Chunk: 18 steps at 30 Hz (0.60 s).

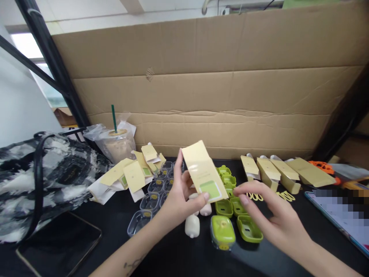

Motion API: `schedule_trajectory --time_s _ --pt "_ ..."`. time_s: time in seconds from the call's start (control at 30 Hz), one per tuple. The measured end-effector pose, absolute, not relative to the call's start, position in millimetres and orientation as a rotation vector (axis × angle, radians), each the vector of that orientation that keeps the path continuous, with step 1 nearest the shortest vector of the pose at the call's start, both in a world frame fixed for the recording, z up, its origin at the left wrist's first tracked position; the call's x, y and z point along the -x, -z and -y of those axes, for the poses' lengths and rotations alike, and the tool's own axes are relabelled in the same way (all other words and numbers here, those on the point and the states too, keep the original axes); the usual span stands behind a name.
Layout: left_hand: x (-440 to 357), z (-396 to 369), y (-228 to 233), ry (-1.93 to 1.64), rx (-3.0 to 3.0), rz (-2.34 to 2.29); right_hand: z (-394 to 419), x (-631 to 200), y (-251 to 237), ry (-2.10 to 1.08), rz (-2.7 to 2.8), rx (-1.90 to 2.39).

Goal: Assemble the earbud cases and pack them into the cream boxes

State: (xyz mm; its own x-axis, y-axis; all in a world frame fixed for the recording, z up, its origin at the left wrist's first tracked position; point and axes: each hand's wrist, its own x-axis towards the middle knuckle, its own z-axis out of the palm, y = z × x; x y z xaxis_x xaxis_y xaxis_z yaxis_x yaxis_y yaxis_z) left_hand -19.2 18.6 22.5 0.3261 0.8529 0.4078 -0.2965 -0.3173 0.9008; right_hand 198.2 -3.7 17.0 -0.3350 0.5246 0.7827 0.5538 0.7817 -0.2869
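My left hand (184,192) is closed on a flattened cream carton (201,165) with a green label picture, thumb in front and fingers behind. My right hand (271,211) hovers just right of the carton, thumb and index finger slightly apart and nothing visible between them. Below the carton stands a clear box with a green lid (223,231). Behind and beside it are several open green shells (249,229). White rounded pieces (192,226) lie between these and rows of clear plastic cups (140,222), partly hidden by my left arm.
Folded cartons (134,176) are heaped at left; several cartons (268,171) stand at right near yellow rings (285,196). A bagged drink (118,144), fluffy bag (57,181) and dark tablet-like slab (59,246) lie left. A phone (340,215) lies right. Cardboard (201,92) walls the back.
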Motion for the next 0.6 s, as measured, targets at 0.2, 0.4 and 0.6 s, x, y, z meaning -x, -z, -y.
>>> schedule_trajectory --time_s 0.2,0.4,0.6 --pt "33.7 -7.1 -33.8 -1.217 -1.642 -0.644 11.5 -193.5 -28.8 -0.271 2.396 1.034" --pt "33.0 -4.3 -31.7 -1.125 -1.53 -0.552 13.2 -189.6 -22.2 -0.413 2.528 1.156" --pt "39.0 -3.1 -32.8 -1.134 -1.432 -0.535 12.8 -189.2 -18.6 -0.531 2.459 1.132"
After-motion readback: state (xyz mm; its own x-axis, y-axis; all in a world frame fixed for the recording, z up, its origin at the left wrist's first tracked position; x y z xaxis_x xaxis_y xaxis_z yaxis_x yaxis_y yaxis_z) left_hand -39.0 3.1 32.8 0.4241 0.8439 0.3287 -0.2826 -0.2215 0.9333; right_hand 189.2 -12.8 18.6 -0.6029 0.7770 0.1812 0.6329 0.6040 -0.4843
